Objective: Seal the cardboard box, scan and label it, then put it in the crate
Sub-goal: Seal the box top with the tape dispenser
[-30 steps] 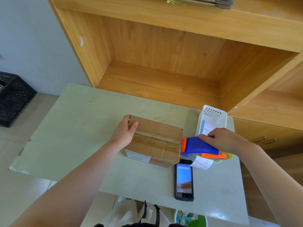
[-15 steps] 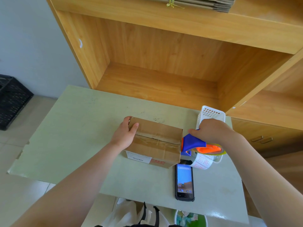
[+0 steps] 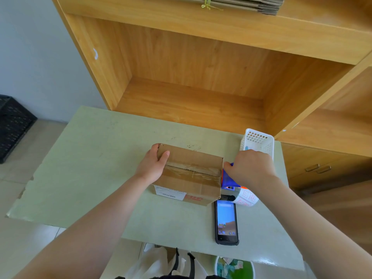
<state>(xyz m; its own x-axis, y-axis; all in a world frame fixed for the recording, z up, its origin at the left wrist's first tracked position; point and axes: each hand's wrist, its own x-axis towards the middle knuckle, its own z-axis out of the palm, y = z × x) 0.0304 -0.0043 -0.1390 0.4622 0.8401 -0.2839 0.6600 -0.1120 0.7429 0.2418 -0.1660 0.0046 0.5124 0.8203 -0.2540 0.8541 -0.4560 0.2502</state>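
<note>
gripping the cardboard box [image 3: 189,174] left edge, left hand [image 3: 153,168]; right hand [image 3: 249,168] clamps tape dispenser [image 3: 228,179] at right edge.

Pale green table [image 3: 84,170], wooden shelf unit [image 3: 191,81] behind, grey-blue wall [image 3: 40,63], light tiled floor [image 3: 18,178]
</note>
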